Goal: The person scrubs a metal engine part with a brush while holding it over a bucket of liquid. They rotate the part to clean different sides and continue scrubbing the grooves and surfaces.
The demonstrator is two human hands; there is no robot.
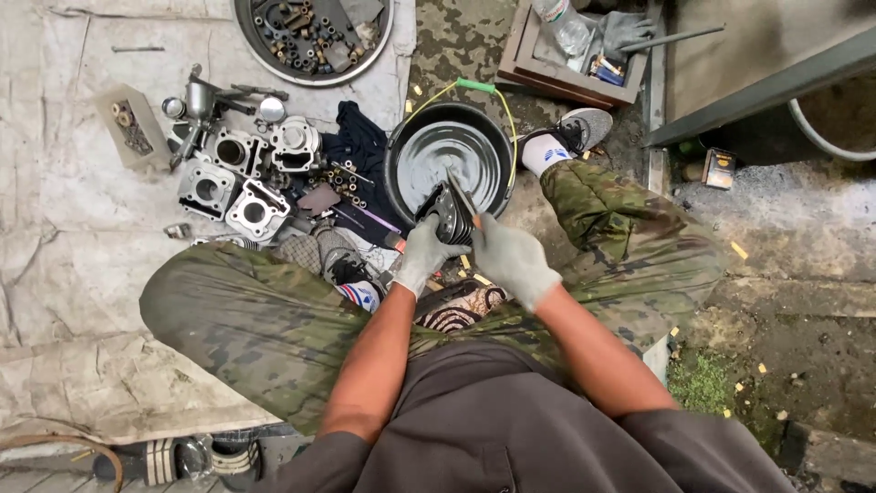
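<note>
Your gloved left hand [422,254] and right hand [511,257] are both closed around a dark finned engine cylinder [447,213], held over the near rim of the black basin [406,151]. It looks heavy, rigid and probably oily; grip the solid sides, not the thin fins.

Both the left hand [422,257] and the right hand [511,258] are covered by grey knitted cloth gloves, matt and grimy. Between them a dark finned engine part [446,215] of dull, oily metal is gripped. The black bucket [415,151] looks like glossy, wet plastic. The engine cylinders [239,178] are seen as bare cast metal, pale and matt. A creased, stained cloth sheet [73,237] is spread beneath them. The crate [522,57] appears to be worn wood.
</note>
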